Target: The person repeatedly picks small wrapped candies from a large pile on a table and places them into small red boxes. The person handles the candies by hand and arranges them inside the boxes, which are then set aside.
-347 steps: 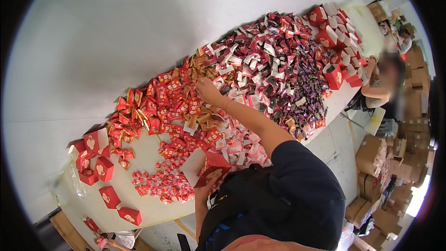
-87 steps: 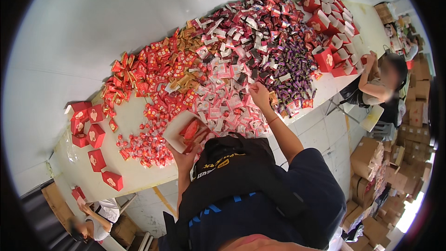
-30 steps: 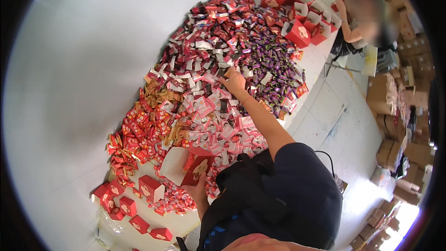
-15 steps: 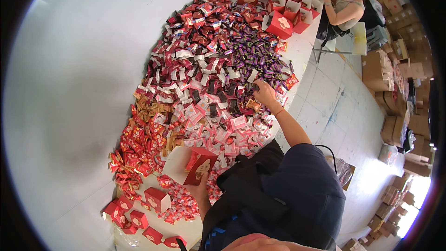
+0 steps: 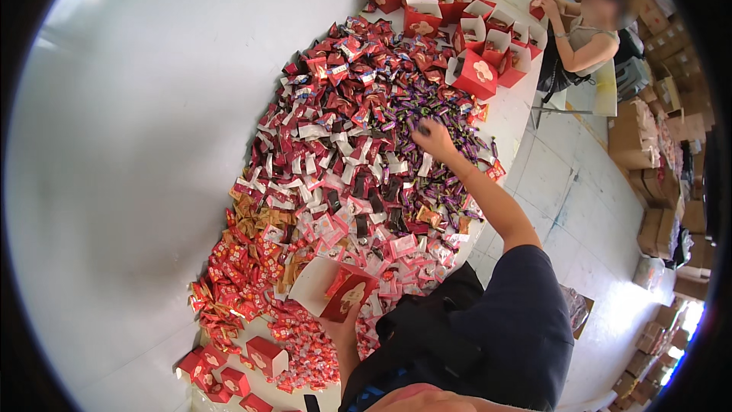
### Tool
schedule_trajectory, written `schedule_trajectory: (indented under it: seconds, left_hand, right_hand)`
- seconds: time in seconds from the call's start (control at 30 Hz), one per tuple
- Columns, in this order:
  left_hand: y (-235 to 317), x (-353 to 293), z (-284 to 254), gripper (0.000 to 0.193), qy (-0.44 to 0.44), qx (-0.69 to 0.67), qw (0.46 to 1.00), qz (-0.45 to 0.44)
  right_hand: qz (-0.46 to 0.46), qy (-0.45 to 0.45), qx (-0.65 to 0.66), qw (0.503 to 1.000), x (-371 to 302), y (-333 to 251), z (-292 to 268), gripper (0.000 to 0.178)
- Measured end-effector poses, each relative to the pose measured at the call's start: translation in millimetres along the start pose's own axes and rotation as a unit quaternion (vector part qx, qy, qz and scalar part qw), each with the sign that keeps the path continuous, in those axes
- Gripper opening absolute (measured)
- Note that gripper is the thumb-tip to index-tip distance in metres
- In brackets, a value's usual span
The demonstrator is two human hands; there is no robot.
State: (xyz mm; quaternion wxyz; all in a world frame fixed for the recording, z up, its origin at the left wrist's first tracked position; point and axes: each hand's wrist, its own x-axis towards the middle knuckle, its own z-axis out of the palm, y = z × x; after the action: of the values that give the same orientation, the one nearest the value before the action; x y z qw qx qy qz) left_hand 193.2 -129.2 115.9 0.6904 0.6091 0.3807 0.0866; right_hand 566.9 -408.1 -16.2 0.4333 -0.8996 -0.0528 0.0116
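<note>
My left hand grips a red gift box from below, tilted, with its white flap open. A red packet shows inside it. My right arm reaches out over the heap of sweets, and the right hand has its fingers pinched above the small purple-wrapped sweets. A small dark packet shows at its fingertips. Close to my body lie pink-and-white packets, with dark red and white packets beyond them.
Many open red boxes stand at the table's far end, beside a seated person holding a small red thing. Orange-red packets and round red sweets lie at the left. Small red boxes sit near. Cartons line the right.
My right hand has moved farther out, from the near edge of the purple sweets to over their middle. The left hand still holds the red box. The whole view has shifted slightly.
</note>
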Motion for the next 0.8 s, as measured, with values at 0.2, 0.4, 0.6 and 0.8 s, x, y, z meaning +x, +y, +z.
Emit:
schedule_trajectory:
  seconds: [0.2, 0.4, 0.6, 0.8]
  left_hand:
    - [17.3, 13.6, 32.7, 0.097, 0.010, 0.015, 1.000, -0.009]
    - [-7.5, 16.7, 14.0, 0.099, 0.034, 0.021, 0.996, 0.076]
    - [8.0, 15.4, -0.5, 0.091, -0.043, 0.028, 0.988, 0.143]
    - [21.2, -24.2, 0.2, 0.087, -0.054, 0.081, 0.965, 0.244]
  right_hand:
    - [-0.042, 0.016, -0.097, 0.994, 136.1, -65.9, 15.5, 0.049]
    - [-0.050, 0.050, -0.151, 0.986, 161.2, -40.1, 32.7, 0.027]
    - [-0.103, -0.243, 0.189, 0.946, -6.8, -225.3, -70.6, 0.016]
    - [-0.409, -0.346, 0.007, 0.844, -162.1, -341.9, -88.8, 0.022]
